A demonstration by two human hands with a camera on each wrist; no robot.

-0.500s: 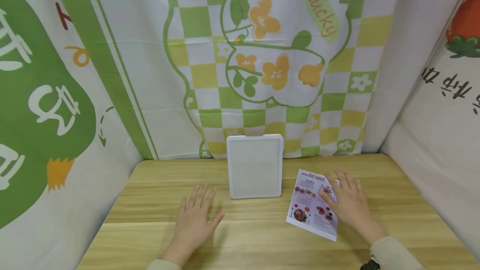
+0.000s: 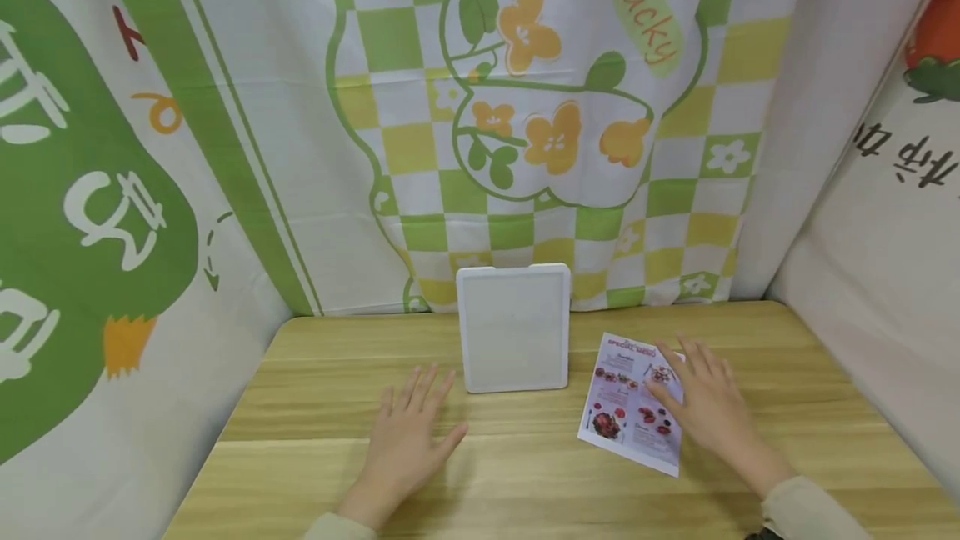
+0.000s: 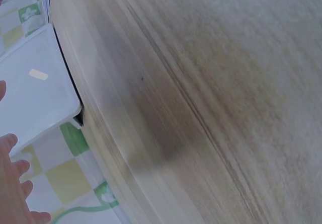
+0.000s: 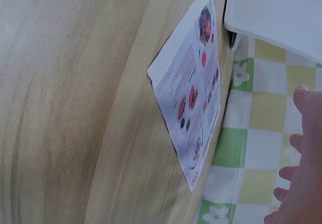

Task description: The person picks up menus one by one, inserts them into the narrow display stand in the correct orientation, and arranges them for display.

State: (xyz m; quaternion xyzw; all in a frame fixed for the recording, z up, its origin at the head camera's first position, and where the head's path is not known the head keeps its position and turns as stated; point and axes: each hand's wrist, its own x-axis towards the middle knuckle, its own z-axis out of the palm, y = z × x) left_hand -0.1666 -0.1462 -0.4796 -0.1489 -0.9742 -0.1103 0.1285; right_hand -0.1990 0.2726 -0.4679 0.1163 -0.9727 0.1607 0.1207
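Left hand (image 2: 408, 437) flat, fingers spread, on light wooden table (image 2: 525, 482). Right hand (image 2: 708, 411) relaxed, pressing printed paper menu flyer (image 2: 626, 415). White rectangular board (image 2: 514, 327) upright behind.

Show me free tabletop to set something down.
Bare wood left of the white board beyond the left hand, the near strip between both hands, and right of the menu leaflet. Crowded mid-right: right hand covers the leaflet.

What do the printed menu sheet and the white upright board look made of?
Printed menu sheet: thin coated paper, lying flat with a slight sheen. White upright rectangular board: probably matte plastic, judging by its rounded corners and raised rim. Tabletop: wood-grain surface, possibly laminate.
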